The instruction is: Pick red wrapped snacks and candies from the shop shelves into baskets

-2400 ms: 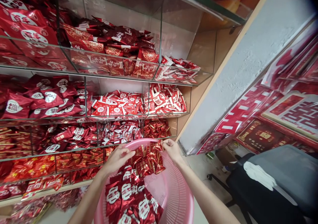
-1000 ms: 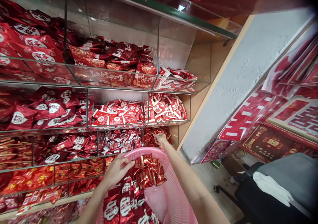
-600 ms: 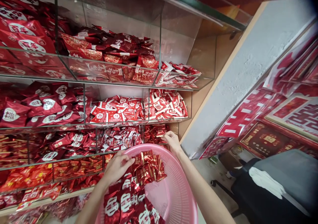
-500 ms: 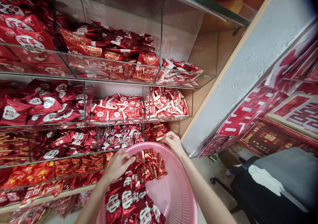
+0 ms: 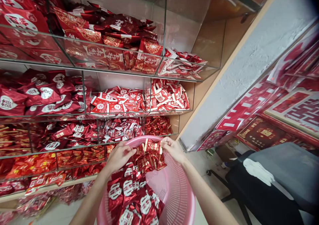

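Observation:
A pink plastic basket point(image 5: 174, 191) is held out in front of me, against glass shelves of red sweets. My left hand point(image 5: 119, 157) grips its far rim on the left side. My right hand point(image 5: 173, 149) is over the far rim, fingers pinched on small red-and-gold foil sweets point(image 5: 153, 147). A heap of the same foil sweets point(image 5: 149, 162) lies at the far end of the basket. Larger dark red packets with white labels point(image 5: 132, 198) fill its near left part.
Glass shelf compartments point(image 5: 159, 125) hold several kinds of red packets; the one just beyond the basket holds red-and-gold foil sweets. A white pillar point(image 5: 236, 75) stands to the right, with red framed decorations point(image 5: 286, 115) and a dark chair with a white cloth point(image 5: 259, 175).
My right hand came back from the foil-sweet compartment to the basket's far rim with sweets in its fingers. My left hand stayed on the rim. The view tilted slightly downward.

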Action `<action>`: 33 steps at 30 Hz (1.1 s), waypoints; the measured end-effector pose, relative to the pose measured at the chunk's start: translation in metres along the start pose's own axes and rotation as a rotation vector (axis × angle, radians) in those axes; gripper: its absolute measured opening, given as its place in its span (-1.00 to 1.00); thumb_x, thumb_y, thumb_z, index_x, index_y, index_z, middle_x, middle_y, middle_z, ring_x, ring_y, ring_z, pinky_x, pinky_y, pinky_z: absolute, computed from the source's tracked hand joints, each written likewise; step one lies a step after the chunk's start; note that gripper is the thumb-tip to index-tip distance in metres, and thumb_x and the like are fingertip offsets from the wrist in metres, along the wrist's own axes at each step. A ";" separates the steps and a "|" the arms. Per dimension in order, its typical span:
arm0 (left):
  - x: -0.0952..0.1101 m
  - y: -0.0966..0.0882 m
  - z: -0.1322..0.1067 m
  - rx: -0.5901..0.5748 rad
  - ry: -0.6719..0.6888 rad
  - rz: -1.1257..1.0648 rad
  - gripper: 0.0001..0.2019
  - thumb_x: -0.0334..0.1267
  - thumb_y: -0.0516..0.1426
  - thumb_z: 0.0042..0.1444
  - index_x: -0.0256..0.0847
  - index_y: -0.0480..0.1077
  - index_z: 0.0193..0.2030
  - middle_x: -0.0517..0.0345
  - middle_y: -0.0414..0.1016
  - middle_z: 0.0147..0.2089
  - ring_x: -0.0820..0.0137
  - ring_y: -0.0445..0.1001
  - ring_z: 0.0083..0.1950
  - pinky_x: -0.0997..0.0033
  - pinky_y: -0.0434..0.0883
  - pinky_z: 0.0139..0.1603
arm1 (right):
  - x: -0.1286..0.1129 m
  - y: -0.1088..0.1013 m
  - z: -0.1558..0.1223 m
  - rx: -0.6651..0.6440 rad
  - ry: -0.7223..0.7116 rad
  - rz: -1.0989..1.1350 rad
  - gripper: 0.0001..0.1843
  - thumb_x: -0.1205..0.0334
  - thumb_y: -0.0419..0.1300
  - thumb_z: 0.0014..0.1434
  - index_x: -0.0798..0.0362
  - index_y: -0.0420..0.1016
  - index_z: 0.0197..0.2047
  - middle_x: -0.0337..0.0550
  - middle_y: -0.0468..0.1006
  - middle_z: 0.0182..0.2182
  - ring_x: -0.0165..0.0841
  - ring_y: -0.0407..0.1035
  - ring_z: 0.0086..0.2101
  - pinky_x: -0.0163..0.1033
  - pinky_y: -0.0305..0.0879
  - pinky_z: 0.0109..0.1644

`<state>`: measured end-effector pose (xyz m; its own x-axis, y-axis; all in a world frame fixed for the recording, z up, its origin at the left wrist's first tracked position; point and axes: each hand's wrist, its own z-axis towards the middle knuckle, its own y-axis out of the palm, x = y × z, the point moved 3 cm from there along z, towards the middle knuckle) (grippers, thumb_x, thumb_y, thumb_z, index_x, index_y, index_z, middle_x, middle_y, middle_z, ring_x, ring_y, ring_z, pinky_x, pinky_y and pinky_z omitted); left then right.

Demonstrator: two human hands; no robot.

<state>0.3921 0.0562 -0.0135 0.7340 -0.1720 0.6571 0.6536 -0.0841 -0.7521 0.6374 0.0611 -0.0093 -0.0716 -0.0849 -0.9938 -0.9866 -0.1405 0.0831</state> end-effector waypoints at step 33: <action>-0.001 0.002 0.000 0.017 0.030 0.128 -0.59 0.14 -0.06 0.00 -0.14 0.35 -0.53 0.16 0.34 -0.22 0.36 0.38 -0.20 0.40 0.28 -0.16 | 0.027 -0.008 -0.008 0.152 0.015 -0.095 -0.67 -0.07 0.11 -0.02 0.01 0.16 -0.37 -0.38 0.33 -0.61 -0.50 0.24 -0.75 -0.40 0.02 -0.72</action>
<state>0.3928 0.0558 -0.0157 0.8060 -0.2096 0.5536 0.5581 -0.0429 -0.8287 0.6442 0.0517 -0.0358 0.0238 -0.0930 -0.9954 -0.9997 0.0026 -0.0242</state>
